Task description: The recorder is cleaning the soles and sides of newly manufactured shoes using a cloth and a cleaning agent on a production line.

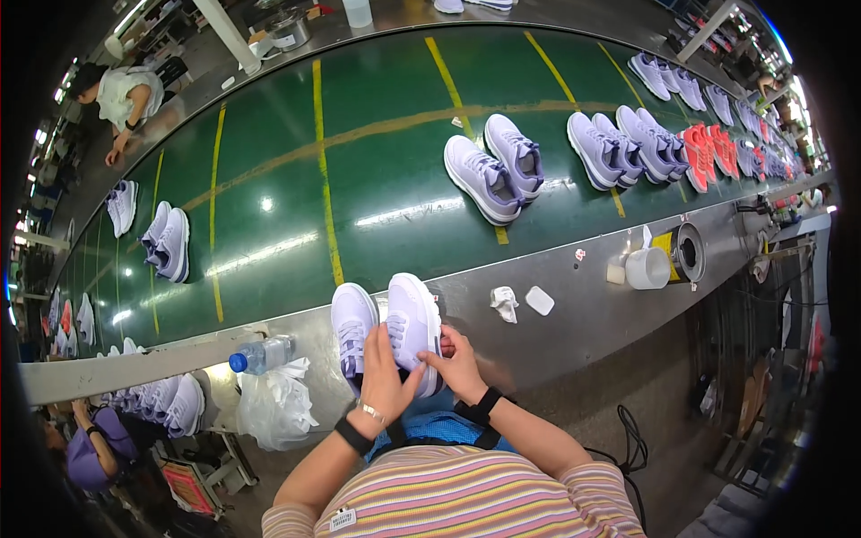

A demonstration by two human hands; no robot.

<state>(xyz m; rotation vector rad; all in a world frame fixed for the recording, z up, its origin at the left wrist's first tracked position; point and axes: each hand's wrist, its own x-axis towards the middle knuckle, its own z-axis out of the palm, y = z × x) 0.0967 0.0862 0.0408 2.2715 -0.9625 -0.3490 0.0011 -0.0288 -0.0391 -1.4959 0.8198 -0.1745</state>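
Two pale lavender sneakers (413,314) stand side by side, toes pointing away, at the metal edge right in front of me. My left hand (386,384) lies along the inner side of the right-hand shoe, fingers stretched up between the pair and thumb near its heel. On that shoe's outer side, my right hand (458,365) grips close to the heel with bent fingers. Between my hands, the shoe's heel and opening are partly hidden. The left-hand sneaker (352,327) stands beside my left fingers, its purple-edged lacing visible.
A green conveyor belt (386,188) with yellow lines carries several lavender and coral sneakers. Along its metal ledge (574,314) are crumpled paper, a white cup (647,268) and a tape roll (688,252). A water bottle (262,356) and plastic bag (276,408) are left. Other people work at left.
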